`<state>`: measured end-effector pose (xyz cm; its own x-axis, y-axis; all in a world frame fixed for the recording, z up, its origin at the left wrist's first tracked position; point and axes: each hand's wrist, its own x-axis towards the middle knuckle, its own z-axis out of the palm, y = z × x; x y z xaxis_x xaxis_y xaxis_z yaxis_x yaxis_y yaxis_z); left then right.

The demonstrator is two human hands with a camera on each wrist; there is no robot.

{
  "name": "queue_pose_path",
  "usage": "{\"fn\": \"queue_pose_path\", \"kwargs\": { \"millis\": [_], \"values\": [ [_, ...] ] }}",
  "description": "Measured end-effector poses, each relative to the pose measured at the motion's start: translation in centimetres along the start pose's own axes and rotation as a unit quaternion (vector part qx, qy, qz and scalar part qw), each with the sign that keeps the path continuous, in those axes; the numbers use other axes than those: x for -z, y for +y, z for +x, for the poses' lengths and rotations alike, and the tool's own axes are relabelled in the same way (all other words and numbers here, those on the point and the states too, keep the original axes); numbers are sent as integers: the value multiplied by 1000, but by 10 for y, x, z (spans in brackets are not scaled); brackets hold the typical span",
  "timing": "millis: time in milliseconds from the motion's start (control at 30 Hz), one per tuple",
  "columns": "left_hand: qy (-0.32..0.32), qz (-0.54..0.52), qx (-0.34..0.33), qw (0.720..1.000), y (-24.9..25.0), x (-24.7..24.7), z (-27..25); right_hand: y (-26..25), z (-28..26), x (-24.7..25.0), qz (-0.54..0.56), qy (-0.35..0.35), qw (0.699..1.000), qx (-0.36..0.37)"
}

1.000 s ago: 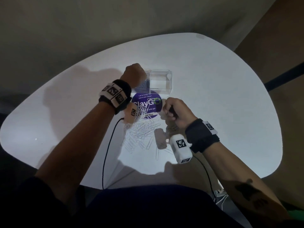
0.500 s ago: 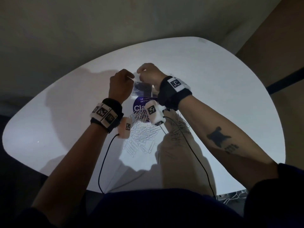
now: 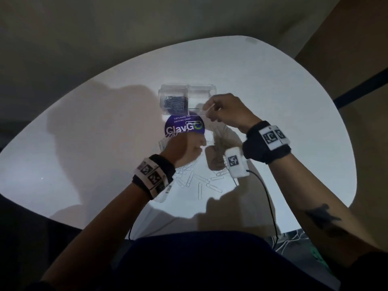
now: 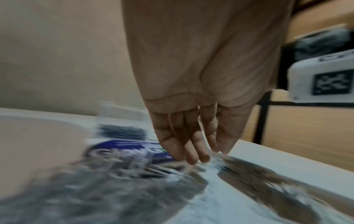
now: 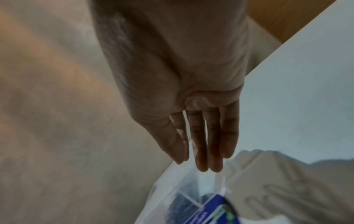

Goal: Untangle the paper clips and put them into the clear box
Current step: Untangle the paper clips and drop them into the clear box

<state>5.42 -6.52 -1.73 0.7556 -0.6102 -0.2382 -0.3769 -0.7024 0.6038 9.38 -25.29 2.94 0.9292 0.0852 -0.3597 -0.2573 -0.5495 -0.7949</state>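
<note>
Looking down from your head camera, you see the clear box [image 3: 188, 95] at the far middle of the white table [image 3: 294, 122], with a dark heap of clips in its left compartment. Just nearer lies a round purple sticker [image 3: 184, 127], and nearer still the loose paper clips [image 3: 199, 181] are scattered on the tabletop. Your left hand [image 3: 182, 149] is down over the near edge of the sticker, at the top of the pile, fingers curled; whether they hold a clip you cannot tell. Your right hand [image 3: 227, 111] hovers by the box's near right corner, fingertips drawn together as if pinching something thin, though what is unclear.

From your left wrist, the picture is smeared. Your fingers [image 4: 191, 142] point down, held close together, tips at the table beside the sticker [image 4: 130, 149], with the blurred clip pile [image 4: 95, 189] in front.

From your right wrist, your fingers [image 5: 199, 144] hang straight and together above the box [image 5: 176, 197]; no clip shows between them.
</note>
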Motion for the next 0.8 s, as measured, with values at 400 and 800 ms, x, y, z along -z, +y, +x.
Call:
{"fn": "queue_pose_path", "kwargs": {
  "millis": [400,800],
  "values": [
    [3,127,-96,987,44,-58,22,102,-85,8,-137,14,989,-50],
    [58,3,1,998,16,-24,17,108,-79,-17,-203,-12,979,-14]
  ]
}}
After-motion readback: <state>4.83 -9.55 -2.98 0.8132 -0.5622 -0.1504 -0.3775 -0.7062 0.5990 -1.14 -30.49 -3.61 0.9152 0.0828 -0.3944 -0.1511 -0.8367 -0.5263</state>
